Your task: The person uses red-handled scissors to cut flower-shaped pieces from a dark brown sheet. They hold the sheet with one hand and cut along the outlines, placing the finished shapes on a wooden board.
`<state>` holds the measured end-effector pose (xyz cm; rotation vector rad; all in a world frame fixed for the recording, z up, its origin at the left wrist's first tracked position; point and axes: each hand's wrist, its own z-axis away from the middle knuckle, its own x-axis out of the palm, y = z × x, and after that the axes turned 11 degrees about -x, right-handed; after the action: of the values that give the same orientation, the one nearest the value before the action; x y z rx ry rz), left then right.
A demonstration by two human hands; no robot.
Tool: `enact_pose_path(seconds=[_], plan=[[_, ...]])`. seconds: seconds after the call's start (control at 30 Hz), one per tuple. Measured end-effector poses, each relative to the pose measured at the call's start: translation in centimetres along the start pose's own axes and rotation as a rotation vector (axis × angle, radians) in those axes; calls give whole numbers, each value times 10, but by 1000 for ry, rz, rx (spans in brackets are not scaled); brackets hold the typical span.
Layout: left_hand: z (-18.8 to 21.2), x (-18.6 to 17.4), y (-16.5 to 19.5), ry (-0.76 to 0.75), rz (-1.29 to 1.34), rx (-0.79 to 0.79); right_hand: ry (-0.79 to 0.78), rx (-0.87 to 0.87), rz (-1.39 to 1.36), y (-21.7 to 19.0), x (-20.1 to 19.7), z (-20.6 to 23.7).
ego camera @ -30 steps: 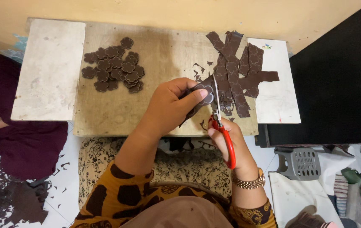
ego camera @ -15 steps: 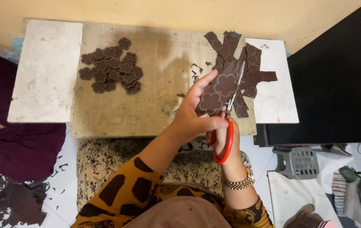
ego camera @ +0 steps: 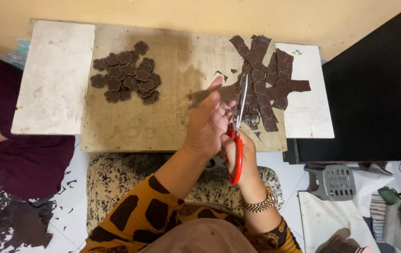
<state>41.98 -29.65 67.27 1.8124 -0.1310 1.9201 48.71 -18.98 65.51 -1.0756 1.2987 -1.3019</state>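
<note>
**Scissors meet a thin brown strip above the tabletop**

The left hand (ego camera: 207,124) pinches a dark brown patterned strip (ego camera: 209,95) of thin sheet material, held above the middle of the wooden tabletop (ego camera: 177,61). The right hand (ego camera: 239,154) is closed through the loops of red-handled scissors (ego camera: 238,126), whose blades point up along the strip's right end. The strip looks light and limp, so holding it close to the cut seems wise. No containers are visible; a pile of dark brown flower-shaped cut pieces (ego camera: 126,77) lies toward the far left corner, and dark brown leftover strips (ego camera: 266,77) lie by the far right edge.
</note>
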Motion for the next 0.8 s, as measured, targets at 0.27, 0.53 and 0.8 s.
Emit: enact_pose_path(seconds=[0.27,0.53,0.8], plan=[[7,21,8,253,-481,206,-152,-215,87,2,-3,4],[16,31,6,257,-462,366,-256,-124,-174,-4,3,8],[16,29,9,263,-463,406,-305,-220,-121,3,4,11]])
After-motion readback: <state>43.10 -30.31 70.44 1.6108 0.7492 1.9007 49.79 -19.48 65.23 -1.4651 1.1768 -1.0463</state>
